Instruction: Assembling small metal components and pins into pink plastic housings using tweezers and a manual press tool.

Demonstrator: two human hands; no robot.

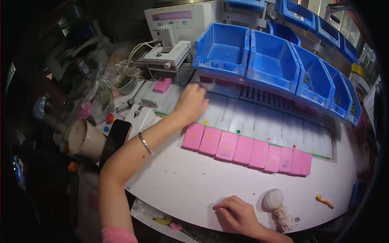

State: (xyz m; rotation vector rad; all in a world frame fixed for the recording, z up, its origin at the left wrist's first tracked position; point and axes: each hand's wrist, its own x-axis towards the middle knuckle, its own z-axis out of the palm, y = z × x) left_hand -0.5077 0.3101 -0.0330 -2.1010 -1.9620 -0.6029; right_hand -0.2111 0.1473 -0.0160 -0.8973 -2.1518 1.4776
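My left hand (192, 103) reaches over the far left part of a pale slatted panel (227, 111), just in front of the blue bins (222, 67). Its fingers are curled and slightly blurred; whatever they hold, if anything, is hidden. My right hand (240, 215) rests on the white table's near edge, fingers bent in and nothing visible in them. Between the hands a row of several pink rectangular blocks (227, 146) lies along the panel's near edge. Another pink block (162, 85) lies under a small white machine (168, 54), left of my left hand.
A white ball-topped, wrapped tool (274, 199) and an orange-handled piece (324, 201) lie right of my right hand. At left are a phone (115, 139), a beige pot (86, 135), a white clamp device (139, 119) and plastic tubs (126, 84). Blue bins overhang the panel's far side.
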